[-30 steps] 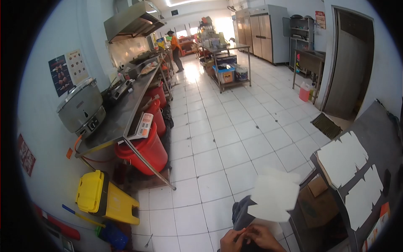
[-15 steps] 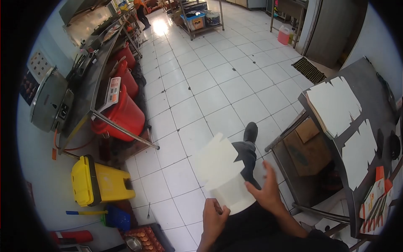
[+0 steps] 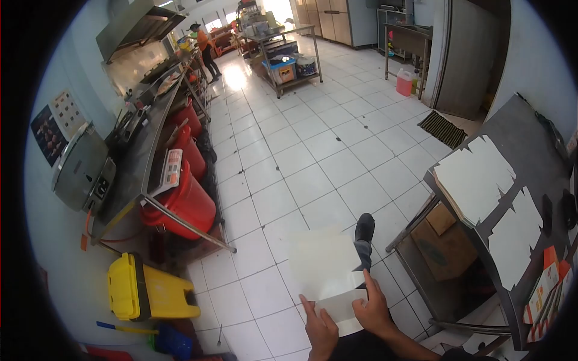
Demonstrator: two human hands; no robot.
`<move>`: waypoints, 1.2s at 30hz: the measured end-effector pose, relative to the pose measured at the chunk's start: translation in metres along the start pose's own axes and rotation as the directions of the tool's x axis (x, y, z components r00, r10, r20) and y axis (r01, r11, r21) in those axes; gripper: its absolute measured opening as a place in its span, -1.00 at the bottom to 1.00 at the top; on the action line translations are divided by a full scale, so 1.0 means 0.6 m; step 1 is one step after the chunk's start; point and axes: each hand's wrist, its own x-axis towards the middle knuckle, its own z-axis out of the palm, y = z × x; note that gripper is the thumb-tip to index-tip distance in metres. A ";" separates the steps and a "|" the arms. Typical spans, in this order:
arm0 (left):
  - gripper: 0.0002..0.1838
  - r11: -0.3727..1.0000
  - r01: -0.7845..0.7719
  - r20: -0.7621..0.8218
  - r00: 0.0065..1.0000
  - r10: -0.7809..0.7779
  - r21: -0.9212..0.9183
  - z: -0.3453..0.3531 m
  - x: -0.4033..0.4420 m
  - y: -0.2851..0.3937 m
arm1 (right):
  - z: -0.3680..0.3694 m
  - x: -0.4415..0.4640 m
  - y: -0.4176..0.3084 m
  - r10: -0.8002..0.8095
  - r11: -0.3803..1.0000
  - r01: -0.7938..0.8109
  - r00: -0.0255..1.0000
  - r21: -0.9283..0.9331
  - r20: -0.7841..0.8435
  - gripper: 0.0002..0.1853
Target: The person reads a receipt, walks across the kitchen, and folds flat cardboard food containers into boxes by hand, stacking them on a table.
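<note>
A white carton blank [image 3: 325, 259], partly folded, is held above my lap at the lower middle. My left hand [image 3: 322, 332] grips its near left edge, with the index finger stretched along the side. On the near right edge, my right hand [image 3: 374, 308] holds the folded part, thumb on top and index finger pointing up along the side. Flat white blanks with notched edges lie on the dark table to my right: a stack [image 3: 475, 177] and a separate blank [image 3: 515, 240] nearer me. Folded red-and-white printed cartons [image 3: 545, 289] rest at that table's near end.
A dark-topped table [image 3: 494, 129] stands at my right, with a brown cardboard box [image 3: 442, 246] beneath. At the left are a steel counter [image 3: 135, 156], red bins [image 3: 189, 204] and a yellow pedal bin [image 3: 153, 289]. A person [image 3: 206, 51] stands far back by the counter.
My right hand, spread and apart from the carton blank before, has closed on its right side. The blank's near part is folded differently. The view has tilted up, showing the person at the back.
</note>
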 end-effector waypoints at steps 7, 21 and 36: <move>-0.39 0.969 -0.188 0.279 0.950 0.138 0.161 -0.002 0.035 -0.006 | -0.001 -0.001 -0.009 -0.188 0.974 0.180 0.981 -0.138 -0.048 -0.51; -0.74 0.763 0.332 0.082 0.934 -0.348 -0.555 0.039 0.062 -0.044 | 0.004 0.015 0.018 -0.063 0.997 0.069 0.982 0.026 -0.178 -0.79; -0.78 0.782 0.427 0.286 0.901 -0.327 -0.453 0.016 0.064 -0.027 | -0.018 0.030 0.060 0.030 0.856 -0.044 0.999 0.516 0.036 -0.68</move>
